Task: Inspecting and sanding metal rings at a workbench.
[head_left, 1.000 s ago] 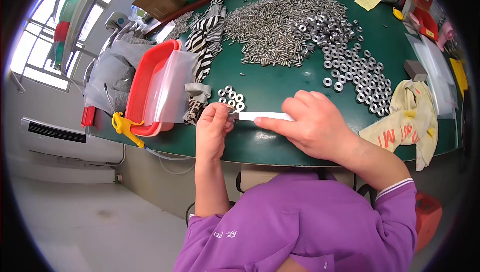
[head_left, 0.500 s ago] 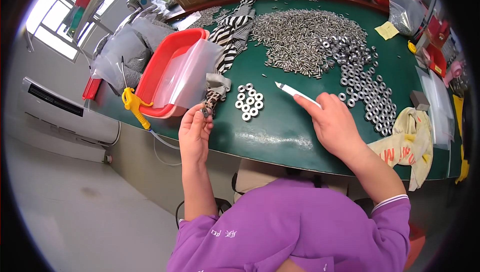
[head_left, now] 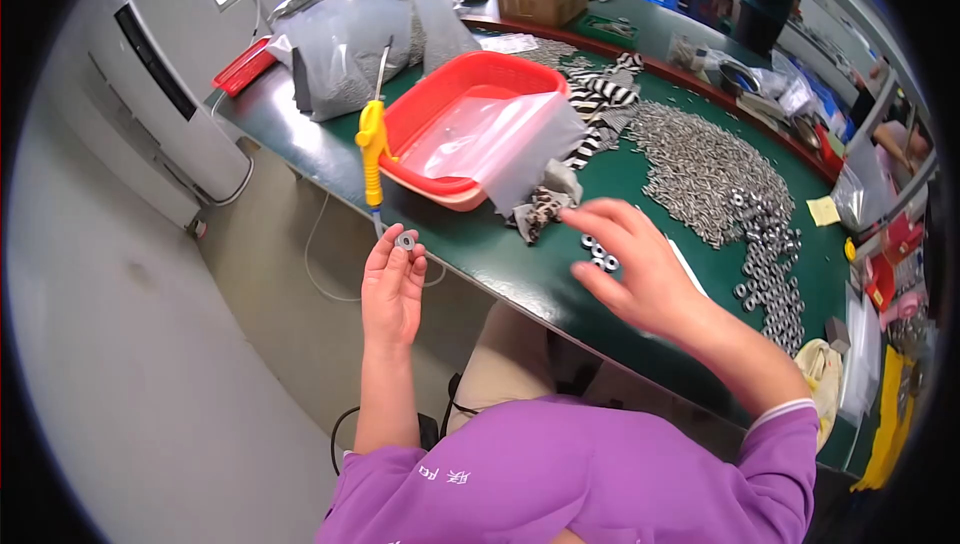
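Washer, small and ring-shaped, sits pinched at the fingertips of the left hand, held up off the edge of the green tabletop, out over the floor side. That left grip is pressed together around the washer, thumb and fingers meeting on it.

Over to the right hand: it hovers above the tabletop with the fingers spread and loose, grip open, nothing in it that can be made out. Just under its fingertips lies a small cluster of washers on the green surface, and a white strip shows just beyond the hand.

Behind the hands, a red tray rests on the tabletop with a clear plastic bag draped in and over it. A yellow-handled tool lies along the tray's near left side, close to the tabletop edge and right above the left hand. A black-and-white striped cloth runs beside the tray on its right, and a patterned scrap sits below the bag.

Farther right, a big heap of silvery screws spreads across the tabletop, trailing down into a line of more washers. A yellow note lies beside that heap.
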`<state>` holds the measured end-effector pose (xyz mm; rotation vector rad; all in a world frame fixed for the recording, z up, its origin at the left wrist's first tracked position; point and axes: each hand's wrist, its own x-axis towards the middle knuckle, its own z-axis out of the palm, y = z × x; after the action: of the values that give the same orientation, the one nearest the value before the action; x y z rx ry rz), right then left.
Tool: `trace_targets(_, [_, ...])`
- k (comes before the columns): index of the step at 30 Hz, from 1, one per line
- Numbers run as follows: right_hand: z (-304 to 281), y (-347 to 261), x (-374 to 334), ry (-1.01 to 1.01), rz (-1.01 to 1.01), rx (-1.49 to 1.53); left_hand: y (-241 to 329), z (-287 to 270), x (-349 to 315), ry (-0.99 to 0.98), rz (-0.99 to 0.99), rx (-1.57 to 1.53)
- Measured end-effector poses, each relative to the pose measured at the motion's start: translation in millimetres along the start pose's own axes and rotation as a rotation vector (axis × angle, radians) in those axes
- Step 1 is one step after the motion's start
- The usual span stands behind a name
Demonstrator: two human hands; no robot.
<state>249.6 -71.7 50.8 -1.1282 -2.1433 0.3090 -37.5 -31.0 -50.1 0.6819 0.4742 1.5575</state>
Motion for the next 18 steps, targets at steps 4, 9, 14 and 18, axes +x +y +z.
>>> trace_targets(4, [79,-9,123,0.067,-0.111,0.048,20,-20,-14,-0.008,-0.014,-0.28])
trace_targets(9, [142,-32,222,-0.128,0.31,-0.047,49,-45,-31,-0.042,-0.018,-0.517])
trace_targets(14, [186,-6,247,-0.044,0.377,-0.056,73,-67,-47,-0.004,0.064,-0.428])
trace_targets(18, [191,-11,249,0.179,0.26,0.059,84,-87,-59,0.011,0.128,-0.363])
